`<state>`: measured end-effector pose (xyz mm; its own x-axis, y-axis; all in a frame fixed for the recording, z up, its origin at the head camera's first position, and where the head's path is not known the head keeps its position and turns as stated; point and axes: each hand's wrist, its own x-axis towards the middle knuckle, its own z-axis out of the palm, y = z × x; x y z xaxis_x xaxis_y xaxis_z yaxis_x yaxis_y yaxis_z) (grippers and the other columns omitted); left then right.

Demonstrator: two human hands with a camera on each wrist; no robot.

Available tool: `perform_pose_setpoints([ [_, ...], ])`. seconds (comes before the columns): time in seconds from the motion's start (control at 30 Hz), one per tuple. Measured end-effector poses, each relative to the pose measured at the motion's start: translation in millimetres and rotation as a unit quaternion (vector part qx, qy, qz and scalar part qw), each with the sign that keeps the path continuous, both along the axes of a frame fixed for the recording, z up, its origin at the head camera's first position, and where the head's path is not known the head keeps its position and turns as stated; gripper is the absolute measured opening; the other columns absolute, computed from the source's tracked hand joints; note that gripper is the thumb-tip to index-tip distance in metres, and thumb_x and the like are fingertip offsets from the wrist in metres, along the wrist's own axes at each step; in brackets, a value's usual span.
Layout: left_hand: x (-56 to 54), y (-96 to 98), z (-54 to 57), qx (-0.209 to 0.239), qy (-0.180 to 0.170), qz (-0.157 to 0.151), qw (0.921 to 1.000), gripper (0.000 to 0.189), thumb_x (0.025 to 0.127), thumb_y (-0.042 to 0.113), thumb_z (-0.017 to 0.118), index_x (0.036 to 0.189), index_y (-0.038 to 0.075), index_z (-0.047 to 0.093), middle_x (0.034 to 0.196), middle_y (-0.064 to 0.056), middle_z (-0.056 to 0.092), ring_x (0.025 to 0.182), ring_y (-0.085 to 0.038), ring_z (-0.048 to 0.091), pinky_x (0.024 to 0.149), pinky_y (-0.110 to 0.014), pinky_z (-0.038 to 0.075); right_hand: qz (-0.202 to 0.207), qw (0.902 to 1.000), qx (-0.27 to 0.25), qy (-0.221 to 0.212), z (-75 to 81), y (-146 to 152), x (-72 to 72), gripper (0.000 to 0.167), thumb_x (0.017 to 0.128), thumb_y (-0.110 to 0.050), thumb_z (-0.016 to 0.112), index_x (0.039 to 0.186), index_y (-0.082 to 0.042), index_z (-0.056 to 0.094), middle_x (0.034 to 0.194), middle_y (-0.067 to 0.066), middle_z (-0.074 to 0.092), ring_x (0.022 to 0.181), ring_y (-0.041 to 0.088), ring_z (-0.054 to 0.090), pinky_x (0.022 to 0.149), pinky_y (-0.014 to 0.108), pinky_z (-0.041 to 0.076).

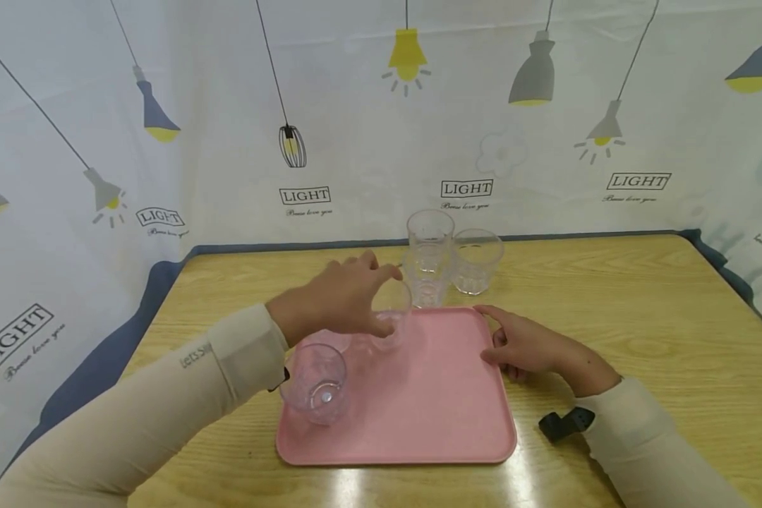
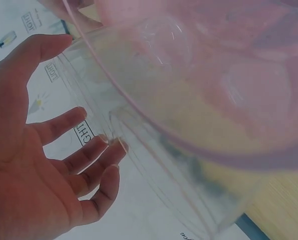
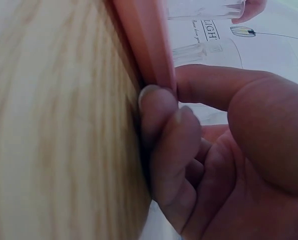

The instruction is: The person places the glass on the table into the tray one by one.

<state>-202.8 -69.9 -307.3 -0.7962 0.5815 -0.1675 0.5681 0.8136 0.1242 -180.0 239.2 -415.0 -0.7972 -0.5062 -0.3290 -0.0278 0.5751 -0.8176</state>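
A pink tray (image 1: 444, 395) lies on the table. My right hand (image 1: 527, 346) holds its right edge, thumb above and curled fingers at the underside, as the right wrist view shows. Over the tray's back edge, my left hand (image 1: 339, 296) spreads thumb and fingers in a wide C beside a clear glass (image 1: 394, 321). In the left wrist view its fingertips are at the glass's rim, without a visible firm grip. A faintly purple glass (image 1: 317, 402) stands at the tray's front left. Behind it shows part of another clear glass (image 1: 334, 340), mostly covered by my left hand.
Just behind the tray are tall clear glasses (image 1: 429, 257), seemingly one behind or inside another, and a shorter clear glass (image 1: 476, 264). The wooden table (image 1: 635, 303) ends at a cloth backdrop (image 1: 368, 155) printed with lamps.
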Motion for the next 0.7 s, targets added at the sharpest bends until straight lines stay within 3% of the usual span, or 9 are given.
perform_pose_setpoints([
  [0.13, 0.2, 1.1, -2.3, -0.004, -0.003, -0.004, 1.0, 0.076, 0.079, 0.05, 0.075, 0.146, 0.025, 0.048, 0.128, -0.008, 0.051, 0.11, -0.025, 0.057, 0.095, -0.047, 0.047, 0.003, 1.0, -0.001, 0.003, 0.3, 0.2, 0.6, 0.08, 0.096, -0.011, 0.064, 0.159, -0.009, 0.014, 0.065, 0.006, 0.06, 0.05, 0.016, 0.057, 0.045, 0.031, 0.05],
  [0.5, 2.6, 4.2, -3.4, -0.028, 0.001, -0.012, 0.9995, 0.075, 0.081, 0.05, 0.073, 0.146, 0.024, 0.048, 0.126, -0.009, 0.052, 0.101, -0.023, 0.058, 0.079, -0.039, 0.053, 0.006, 1.0, -0.001, 0.006, 0.2, -1.3, 1.2, 0.08, 0.096, -0.01, 0.063, 0.159, -0.009, 0.014, 0.065, 0.006, 0.061, 0.05, 0.016, 0.057, 0.046, 0.03, 0.05],
  [0.7, 2.9, 6.1, -2.1, -0.044, 0.004, -0.014, 0.9989, 0.077, 0.082, 0.054, 0.072, 0.148, 0.026, 0.045, 0.128, -0.008, 0.052, 0.107, -0.024, 0.059, 0.09, -0.043, 0.05, 0.004, 1.0, -0.004, 0.002, 1.2, -0.8, 1.3, 0.08, 0.096, -0.011, 0.063, 0.159, -0.009, 0.013, 0.065, 0.007, 0.06, 0.051, 0.016, 0.056, 0.046, 0.03, 0.05],
])
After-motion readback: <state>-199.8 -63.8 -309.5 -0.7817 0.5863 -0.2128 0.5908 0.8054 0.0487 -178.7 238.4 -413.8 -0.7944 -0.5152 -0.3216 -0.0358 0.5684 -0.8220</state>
